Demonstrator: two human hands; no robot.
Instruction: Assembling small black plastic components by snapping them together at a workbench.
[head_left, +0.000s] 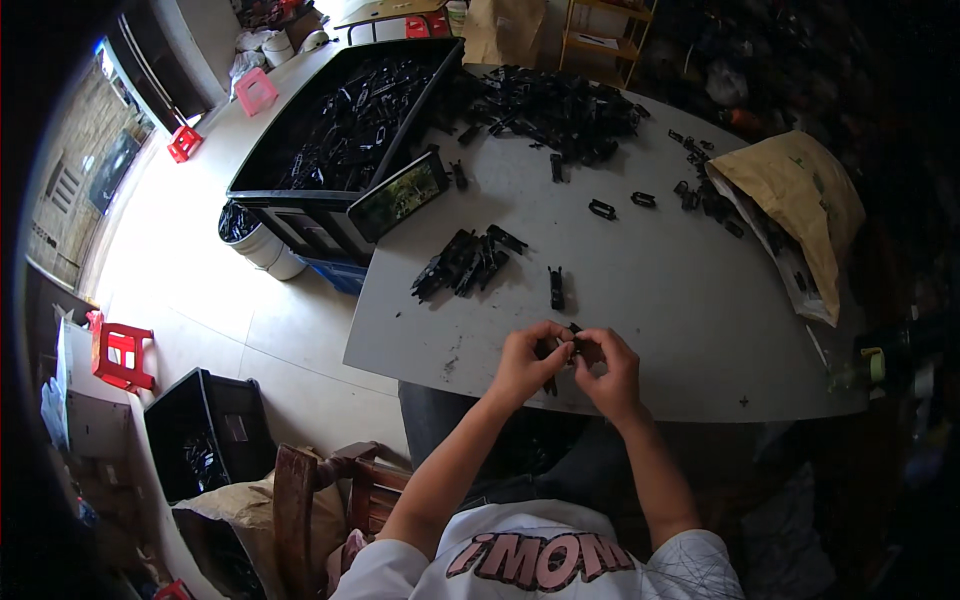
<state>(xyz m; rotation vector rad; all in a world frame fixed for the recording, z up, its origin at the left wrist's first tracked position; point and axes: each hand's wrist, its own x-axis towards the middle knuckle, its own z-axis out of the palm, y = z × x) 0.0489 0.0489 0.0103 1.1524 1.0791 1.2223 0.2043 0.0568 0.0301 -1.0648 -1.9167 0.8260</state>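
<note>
Over the near edge of the grey table (660, 300), my left hand (530, 362) and my right hand (608, 372) meet with their fingertips pinched together. Between them is a small black plastic part (574, 329), mostly covered by my fingers. Another dark piece (551, 385) pokes out below my left fingers. Just beyond my hands one long black plastic part (556, 288) lies by itself. To its left is a small heap of similar black parts (470, 262). Two black oval frames (602, 209) lie farther off, a little to the right.
A large black bin (285, 205) full of black parts stands at the far left, with a phone (400, 195) leaning against it. Behind lies a big pile of black parts (560, 110). An open paper sack (795, 210) rests at the right edge. A wooden chair (300, 500) is at lower left.
</note>
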